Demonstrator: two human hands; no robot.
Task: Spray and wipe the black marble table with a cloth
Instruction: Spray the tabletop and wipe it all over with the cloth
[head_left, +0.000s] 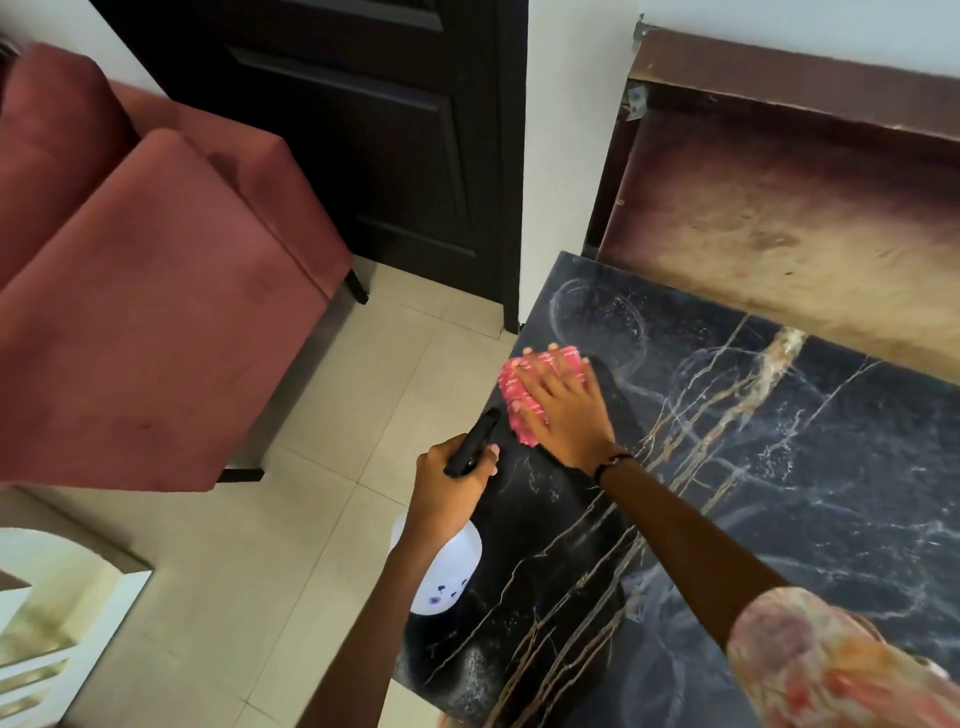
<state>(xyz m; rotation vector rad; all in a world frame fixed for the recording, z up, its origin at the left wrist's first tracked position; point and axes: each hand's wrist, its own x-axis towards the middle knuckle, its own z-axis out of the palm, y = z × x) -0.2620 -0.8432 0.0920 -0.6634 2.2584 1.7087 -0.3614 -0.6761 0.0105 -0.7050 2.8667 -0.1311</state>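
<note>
Now the right hand (563, 410) lies flat, fingers spread and straight, pressing a pink cloth (519, 395) onto the black marble table (779, 467). The cloth sits close to the table's left edge, toward the far left corner, and shows only along the fingertips and the thumb side of the palm. A dark band (613, 462) circles the right wrist, and a patterned sleeve (831, 670) covers the upper arm at the lower right.

The left hand (452, 488) is curled round the black trigger head of a spray bottle (441, 566), gripping it just over the table's left edge. The black nozzle (478, 439) points away from the person, toward the cloth, its tip just beside the cloth's near edge. The bottle's white body hangs below the wrist, partly hidden by the forearm, with small dark marks on its side.

Pale veins, gold and white, run across the marble, and faint curved smears show on the surface beyond the cloth and near the person. A brown board (779, 208) leans against the wall behind the table. To the left, a red sofa (130, 312) stands on a pale tiled floor (260, 571), with a dark door (363, 130) behind it. A mirror (52, 623) lies at the lower left.
</note>
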